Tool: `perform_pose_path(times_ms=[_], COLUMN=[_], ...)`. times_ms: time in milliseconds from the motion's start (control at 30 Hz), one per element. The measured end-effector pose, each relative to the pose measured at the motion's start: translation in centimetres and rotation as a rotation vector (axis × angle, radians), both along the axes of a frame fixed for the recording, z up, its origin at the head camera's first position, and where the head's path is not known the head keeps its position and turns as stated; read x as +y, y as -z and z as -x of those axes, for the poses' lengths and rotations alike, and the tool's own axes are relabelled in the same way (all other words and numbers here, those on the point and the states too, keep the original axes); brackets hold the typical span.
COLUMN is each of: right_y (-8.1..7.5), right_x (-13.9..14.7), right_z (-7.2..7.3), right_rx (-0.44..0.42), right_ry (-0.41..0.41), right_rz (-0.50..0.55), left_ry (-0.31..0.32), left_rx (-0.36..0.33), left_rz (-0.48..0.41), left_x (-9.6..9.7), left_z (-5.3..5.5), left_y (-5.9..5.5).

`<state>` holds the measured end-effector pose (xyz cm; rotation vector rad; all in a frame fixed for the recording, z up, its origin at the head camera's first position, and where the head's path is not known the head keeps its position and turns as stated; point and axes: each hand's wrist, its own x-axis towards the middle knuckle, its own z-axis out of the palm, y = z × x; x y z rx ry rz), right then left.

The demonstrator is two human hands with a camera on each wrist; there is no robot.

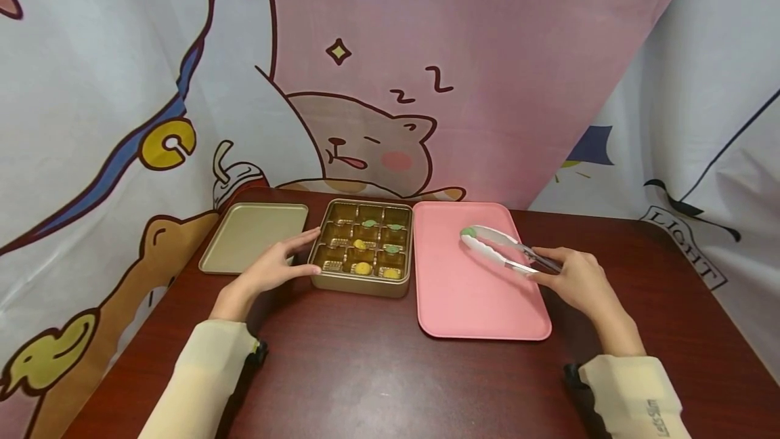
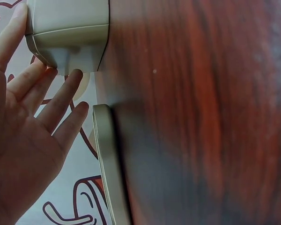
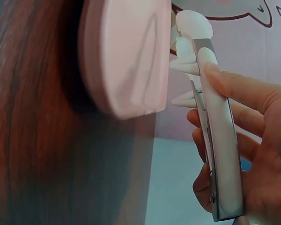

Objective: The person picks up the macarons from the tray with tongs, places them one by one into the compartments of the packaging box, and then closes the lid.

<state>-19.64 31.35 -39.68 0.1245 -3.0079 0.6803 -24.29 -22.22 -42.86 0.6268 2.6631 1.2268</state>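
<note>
A: R hand status?
B: We see R hand (image 1: 581,283) right of ctr, fingers + thumb clamped on metal tongs (image 1: 487,251) w/ white tips. Tongs point up-left; a green pc (image 1: 468,232) sits at the tips, over upper part of pink tray (image 1: 475,307) in head view.
A: Lifted or touching tray?
B: We can't tell. Green pc isn't discernible in R wrist view.
A: L hand?
B: We've got L hand (image 1: 271,268) left of ctr, fingers straight + apart. Thumb at near-left corner of gold box (image 1: 359,283), a fingertip at its left wall.
A: Box pos + contents?
B: Ctr of frame, upright, just left of pink tray. 4 rows x 3 compts. Row 2 from top: small green sweets (image 1: 395,227) mid + right. Row 3: yellow mid, green right. Bottom row: yellow sweets (image 1: 362,268) mid + right.
A: Surroundings?
B: Shallow gold tray (image 1: 256,232) left of box, partly behind L hand. Dark red-brown table (image 1: 341,364) fills lower ctr. Cartoon cloth (image 1: 500,53) across upper half, sleeping animal print at upper ctr. Cream sleeves (image 1: 198,371) at lower left + lower right.
</note>
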Motion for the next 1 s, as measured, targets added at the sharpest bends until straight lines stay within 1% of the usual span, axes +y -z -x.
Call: perform_pose_path(times_ms=[300,467,700,900,1000], right_y=[-0.9,-1.5,-2.2,-2.5,-2.7], right_x=[-1.9,-3.4,-5.6,-7.7,-9.0], right_z=[-0.7,-0.9,-0.6,-0.3,-0.1], right_rx=[0.081,0.094,0.101,0.126,0.121], right_ry=[-0.057,-0.084,-0.140,-0.194,-0.217], right_rz=[0.019,0.045,0.078,0.095,0.115], left_ry=[0.006,0.004,0.004,0.001,-0.002], left_rx=[-0.004,-0.007,-0.010,-0.009,-0.012], left_rz=[-0.005,-0.008,-0.011,-0.003,-0.002], left_x=[0.2,0.2,0.2,0.0,0.0], left_z=[-0.1,-0.2,-0.1,0.0,0.1], left_y=[-0.2,-0.3,-0.2,0.0,0.0])
